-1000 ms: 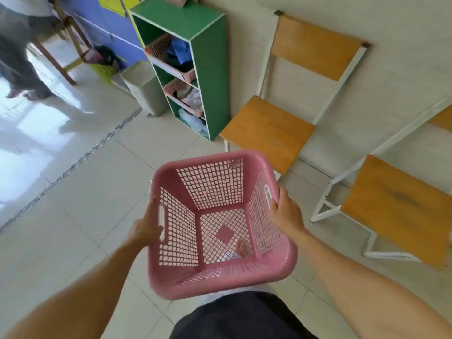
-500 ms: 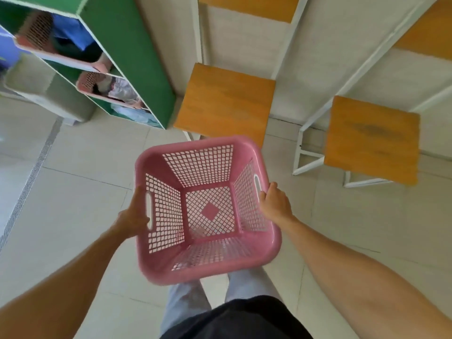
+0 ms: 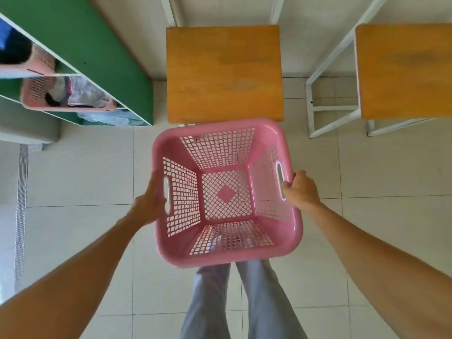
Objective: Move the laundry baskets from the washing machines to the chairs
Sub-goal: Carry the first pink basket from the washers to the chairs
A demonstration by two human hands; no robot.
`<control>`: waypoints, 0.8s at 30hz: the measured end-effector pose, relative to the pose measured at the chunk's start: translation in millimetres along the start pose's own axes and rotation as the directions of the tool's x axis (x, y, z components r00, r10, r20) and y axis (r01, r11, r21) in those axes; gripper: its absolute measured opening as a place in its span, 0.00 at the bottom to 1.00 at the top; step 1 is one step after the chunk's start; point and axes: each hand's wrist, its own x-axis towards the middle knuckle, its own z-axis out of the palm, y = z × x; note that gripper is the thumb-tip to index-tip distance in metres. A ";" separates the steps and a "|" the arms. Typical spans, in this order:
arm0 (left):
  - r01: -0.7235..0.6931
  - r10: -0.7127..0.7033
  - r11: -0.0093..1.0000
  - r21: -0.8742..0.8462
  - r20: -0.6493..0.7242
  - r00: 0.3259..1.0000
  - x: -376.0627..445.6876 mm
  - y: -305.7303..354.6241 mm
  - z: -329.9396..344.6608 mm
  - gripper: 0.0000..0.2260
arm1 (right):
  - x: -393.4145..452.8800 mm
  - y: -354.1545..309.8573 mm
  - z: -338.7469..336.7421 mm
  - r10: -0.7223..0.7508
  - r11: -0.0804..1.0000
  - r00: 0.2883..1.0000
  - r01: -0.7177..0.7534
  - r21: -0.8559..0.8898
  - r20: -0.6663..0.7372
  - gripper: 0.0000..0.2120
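I hold an empty pink laundry basket [image 3: 226, 248] in the air above the tiled floor, its open top facing me. My left hand [image 3: 148, 203] grips its left handle slot and my right hand [image 3: 302, 190] grips its right handle slot. Straight ahead, just past the basket's far rim, stands a chair with a bare orange wooden seat [image 3: 223, 72] and white metal frame. A second chair [image 3: 403, 69] of the same kind stands to the right, its seat also bare. No washing machine is in view.
A green shelf unit [image 3: 97, 45] stands at the left against the wall, holding pink baskets [image 3: 39, 94] with clothes. A grey bin [image 3: 27, 128] sits beside it at the far left. My legs [image 3: 244, 302] show below the basket. The wall runs behind both chairs.
I have walked closer and turned to face the left chair squarely, looking more steeply down. The basket stays held in both hands, now just in front of that seat's front edge.
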 end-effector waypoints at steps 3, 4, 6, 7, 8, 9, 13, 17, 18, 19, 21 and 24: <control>0.181 -0.178 0.981 0.066 -0.057 0.982 34.0 -9.8 8.7 0.40 | 24.1 2.7 23.5 0.054 0.998 0.997 -0.056 0.022 0.048 0.14; 0.245 -0.241 0.967 0.065 -0.058 0.969 45.5 -12.8 12.1 0.34 | 30.8 4.3 31.4 0.068 0.997 0.996 -0.069 0.022 0.056 0.14; 0.320 -0.318 0.946 0.049 -0.033 0.947 62.8 -17.6 19.4 0.21 | 38.4 8.7 45.9 0.090 0.995 0.994 -0.093 0.033 0.066 0.14; 0.351 -0.351 0.935 0.041 -0.027 0.936 69.3 -19.3 23.4 0.19 | 40.8 11.2 52.0 0.098 0.994 0.993 -0.100 0.039 0.063 0.14; 0.382 -0.381 0.923 0.034 -0.025 0.924 74.6 -20.6 27.5 0.18 | 42.9 13.4 57.4 0.102 0.994 0.993 -0.105 0.043 0.058 0.13; 0.403 -0.403 0.915 0.031 -0.023 0.915 79.0 -21.0 32.2 0.18 | 44.2 14.9 61.0 0.104 0.993 0.993 -0.107 0.049 0.056 0.13; 0.409 -0.407 0.912 0.020 -0.048 0.912 92.4 -22.0 46.2 0.16 | 51.1 21.5 69.1 0.104 0.992 0.994 -0.107 0.071 0.044 0.13; 0.407 -0.406 0.912 0.040 -0.029 0.913 92.9 -24.8 52.7 0.16 | 53.7 22.6 71.2 0.098 0.993 0.995 -0.099 0.058 0.027 0.13; 0.409 -0.408 0.911 0.048 -0.027 0.913 91.3 -25.6 55.4 0.16 | 54.3 23.4 72.3 0.090 0.994 0.996 -0.091 0.053 0.023 0.13; 0.403 -0.402 0.913 0.055 -0.036 0.915 90.1 -26.0 58.3 0.16 | 54.5 23.7 72.7 0.084 0.995 0.996 -0.085 0.053 0.018 0.13; 0.398 -0.395 0.916 0.057 -0.059 0.917 89.2 -25.5 61.5 0.15 | 55.5 23.7 72.9 0.078 0.996 0.997 -0.078 0.050 0.006 0.13; 0.401 -0.396 0.914 0.058 -0.079 0.915 92.7 -22.4 63.6 0.15 | 57.6 24.6 71.8 0.072 0.997 0.997 -0.072 0.041 0.003 0.12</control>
